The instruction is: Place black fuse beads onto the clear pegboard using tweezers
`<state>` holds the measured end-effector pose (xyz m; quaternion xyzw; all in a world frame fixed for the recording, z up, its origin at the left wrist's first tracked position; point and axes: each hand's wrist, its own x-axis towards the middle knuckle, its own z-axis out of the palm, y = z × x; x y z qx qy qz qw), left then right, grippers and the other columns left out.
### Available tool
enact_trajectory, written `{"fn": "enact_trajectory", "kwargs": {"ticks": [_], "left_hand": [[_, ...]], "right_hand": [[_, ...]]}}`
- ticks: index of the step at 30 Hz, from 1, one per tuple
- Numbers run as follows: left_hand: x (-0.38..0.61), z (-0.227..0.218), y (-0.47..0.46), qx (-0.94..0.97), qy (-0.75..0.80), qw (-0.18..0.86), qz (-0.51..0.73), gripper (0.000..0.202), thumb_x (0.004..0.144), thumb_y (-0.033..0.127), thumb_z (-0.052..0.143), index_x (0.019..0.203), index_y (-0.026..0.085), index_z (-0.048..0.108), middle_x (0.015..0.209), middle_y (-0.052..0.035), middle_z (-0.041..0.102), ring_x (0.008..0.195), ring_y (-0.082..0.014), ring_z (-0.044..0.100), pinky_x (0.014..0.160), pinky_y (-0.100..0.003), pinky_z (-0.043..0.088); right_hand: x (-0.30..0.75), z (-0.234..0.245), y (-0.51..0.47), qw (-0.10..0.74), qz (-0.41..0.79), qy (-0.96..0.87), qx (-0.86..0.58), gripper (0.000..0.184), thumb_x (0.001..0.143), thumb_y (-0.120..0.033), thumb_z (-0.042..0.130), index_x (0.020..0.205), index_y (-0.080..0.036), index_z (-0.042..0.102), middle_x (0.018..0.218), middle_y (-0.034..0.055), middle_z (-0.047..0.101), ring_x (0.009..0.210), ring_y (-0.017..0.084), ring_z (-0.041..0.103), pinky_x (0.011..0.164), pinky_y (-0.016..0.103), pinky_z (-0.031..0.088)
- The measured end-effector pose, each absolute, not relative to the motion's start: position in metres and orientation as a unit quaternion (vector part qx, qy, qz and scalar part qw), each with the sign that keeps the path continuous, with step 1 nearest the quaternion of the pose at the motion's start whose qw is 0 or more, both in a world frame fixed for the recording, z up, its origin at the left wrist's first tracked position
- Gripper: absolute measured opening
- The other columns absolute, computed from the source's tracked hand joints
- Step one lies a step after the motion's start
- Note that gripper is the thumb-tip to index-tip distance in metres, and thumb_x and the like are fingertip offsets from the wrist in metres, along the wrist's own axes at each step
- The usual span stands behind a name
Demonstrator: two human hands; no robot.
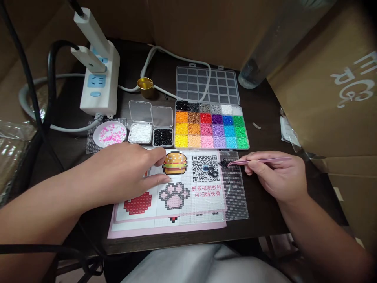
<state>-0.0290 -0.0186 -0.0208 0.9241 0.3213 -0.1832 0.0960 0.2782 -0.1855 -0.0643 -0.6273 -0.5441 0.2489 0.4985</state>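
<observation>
My right hand grips pink tweezers, whose tips reach a small heap of black beads on a clear pegboard. My left hand hovers over or rests on the pattern sheet; I cannot tell if it touches. Its thumb and index finger are apart with nothing between them. Under it the sheet shows a burger picture, a pink paw picture and a code square. Another dark bead cluster lies over that code.
Behind the sheet stand a bead box sorted by colour, small boxes of white beads and black beads, and a dish of pink and white beads. A power strip, cables, a gold cup and cardboard walls surround them.
</observation>
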Motion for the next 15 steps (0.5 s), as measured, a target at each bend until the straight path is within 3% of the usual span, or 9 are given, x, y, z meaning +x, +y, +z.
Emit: {"fn": "enact_trajectory", "kwargs": {"ticks": [5, 15], "left_hand": [[-0.0308, -0.0231, -0.0144, 0.915, 0.331, 0.138, -0.184, 0.038, 0.089, 0.064, 0.056, 0.097, 0.028, 0.064, 0.064, -0.0049, 0.063, 0.056, -0.0228, 0.054, 0.057, -0.036, 0.028], [-0.0273, -0.0234, -0.0157, 0.921, 0.328, 0.123, -0.173, 0.036, 0.087, 0.063, 0.056, 0.094, 0.028, 0.065, 0.063, -0.0061, 0.066, 0.054, -0.0241, 0.057, 0.054, -0.037, 0.030]], "right_hand": [[0.2772, -0.0634, -0.1837, 0.491, 0.248, -0.554, -0.625, 0.017, 0.094, -0.018, 0.078, 0.092, -0.030, 0.090, 0.085, 0.0015, 0.086, 0.063, 0.016, 0.077, 0.054, 0.024, 0.063], [0.2708, -0.0588, -0.1787, 0.477, 0.241, -0.561, -0.632, 0.020, 0.091, -0.014, 0.077, 0.088, -0.030, 0.090, 0.081, 0.0006, 0.085, 0.058, 0.016, 0.077, 0.053, 0.023, 0.064]]}}
